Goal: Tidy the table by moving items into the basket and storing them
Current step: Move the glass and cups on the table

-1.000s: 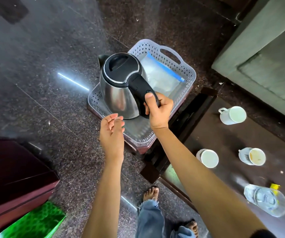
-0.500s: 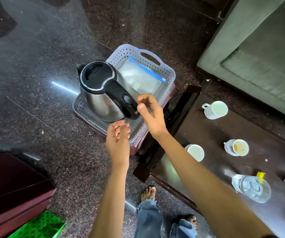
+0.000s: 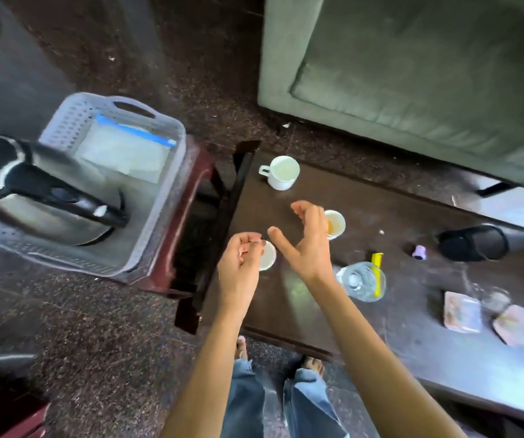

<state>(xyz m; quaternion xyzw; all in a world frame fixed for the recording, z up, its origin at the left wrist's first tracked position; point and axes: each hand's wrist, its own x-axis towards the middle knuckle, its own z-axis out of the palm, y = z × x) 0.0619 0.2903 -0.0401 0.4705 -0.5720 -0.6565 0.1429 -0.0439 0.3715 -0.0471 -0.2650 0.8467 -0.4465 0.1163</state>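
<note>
A grey plastic basket (image 3: pixel 162 210) stands on a maroon stool at the left. Inside it are a steel kettle (image 3: pixel 42 197) with a black handle and a clear zip bag (image 3: pixel 124 150). Both my hands are over the dark table (image 3: pixel 396 216). My left hand (image 3: pixel 241 263) hangs with loosely curled fingers over the rim of a small white cup (image 3: pixel 269 256), partly hiding it. My right hand (image 3: pixel 308 241) is spread open and holds nothing, just left of a cup with tea residue (image 3: pixel 336 224). A white mug (image 3: pixel 282 172) stands further back.
On the table to the right are a clear jug with a yellow lid (image 3: pixel 363 281), a small purple item (image 3: pixel 418 251), a black mesh holder (image 3: pixel 472 243), a glass (image 3: pixel 494 300) and two coasters (image 3: pixel 462 311). A green sofa (image 3: pixel 412 74) stands behind.
My right hand let go of the kettle handle, leaving the kettle in the basket. Both hands and my view swung right, from the basket to above the cups on the table.
</note>
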